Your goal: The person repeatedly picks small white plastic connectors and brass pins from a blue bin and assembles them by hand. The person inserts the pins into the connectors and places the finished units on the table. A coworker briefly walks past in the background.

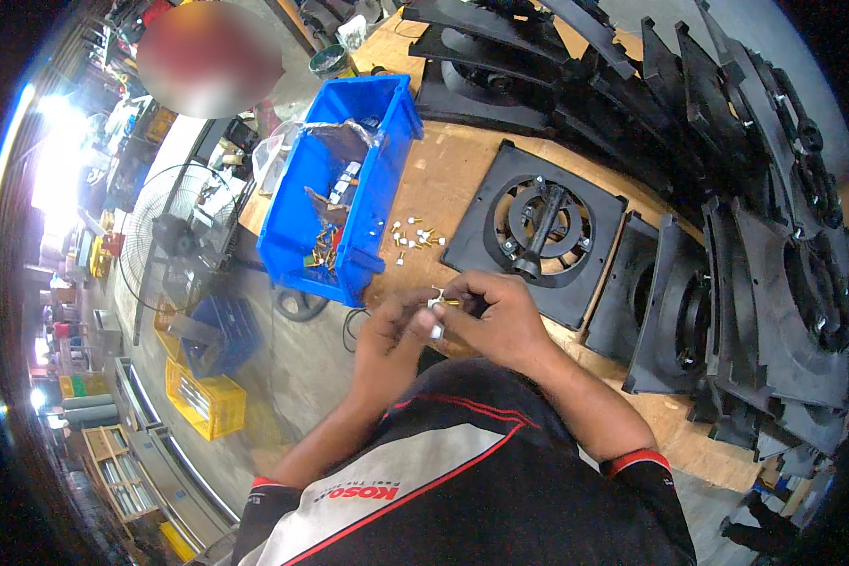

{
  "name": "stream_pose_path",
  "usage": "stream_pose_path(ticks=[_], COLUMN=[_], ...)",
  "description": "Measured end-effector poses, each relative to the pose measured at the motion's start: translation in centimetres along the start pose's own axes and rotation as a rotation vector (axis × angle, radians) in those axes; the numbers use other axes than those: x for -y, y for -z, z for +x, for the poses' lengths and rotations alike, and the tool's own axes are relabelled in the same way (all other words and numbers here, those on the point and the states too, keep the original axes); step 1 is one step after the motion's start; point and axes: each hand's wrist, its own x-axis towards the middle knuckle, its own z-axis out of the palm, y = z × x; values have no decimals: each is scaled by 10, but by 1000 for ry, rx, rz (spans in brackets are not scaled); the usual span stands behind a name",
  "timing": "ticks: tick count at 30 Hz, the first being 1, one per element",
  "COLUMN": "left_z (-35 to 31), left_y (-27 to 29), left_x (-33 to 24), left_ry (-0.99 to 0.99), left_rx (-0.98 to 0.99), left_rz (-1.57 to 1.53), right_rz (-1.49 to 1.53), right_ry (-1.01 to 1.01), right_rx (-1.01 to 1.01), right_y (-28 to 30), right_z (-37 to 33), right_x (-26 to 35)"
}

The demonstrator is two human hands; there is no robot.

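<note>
Both hands meet close to my body at the table's near edge. My left hand [392,332] is closed in a pinch on a small white part [437,331]. The fingers of my right hand [496,315] press together around a small brass fitting [454,303], right against the white part. Whether the two pieces are joined I cannot tell. Just beyond my hands lie several brass fittings with white ends [418,234], loose on the wooden table [448,160]. To their right, a black square plate with a round burner [543,226] lies flat.
A blue bin [278,236] at the left holds more brass fittings and small white pieces. Black panels [670,311] stand in rows along the right and far sides. A standing fan [173,234] and a yellow crate [205,404] are on the left. Another person is at the far left.
</note>
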Motion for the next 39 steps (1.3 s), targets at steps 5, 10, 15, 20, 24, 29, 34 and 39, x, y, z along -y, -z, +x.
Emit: stream_pose_path(ticks=[5, 10, 15, 20, 24, 29, 34, 39], left_z=[2, 2, -1, -1, 2, 3, 4, 5], left_y=[5, 6, 3, 3, 1, 2, 3, 8], left_x=[-3, -8, -19, -27, -31, -32, -28, -23], left_ry=[-30, 20, 52, -101, -165, -147, -206, -209], left_rx=[111, 182, 113, 78, 36, 25, -44, -73], left_rz=[212, 79, 76, 234, 182, 215, 257, 239], right_rz=[394, 434, 542, 651, 563, 491, 199, 90], right_ry=[-184, -223, -229, -180, -127, -85, -62, 92], right_rx=[86, 184, 166, 121, 101, 19, -4, -35], right_y=[-3, 7, 11, 10, 8, 4, 6, 6], right_z=[-6, -9, -10, -14, -16, -16, -13, -14], right_x=[-10, 3, -1, 6, 6, 14, 16, 21])
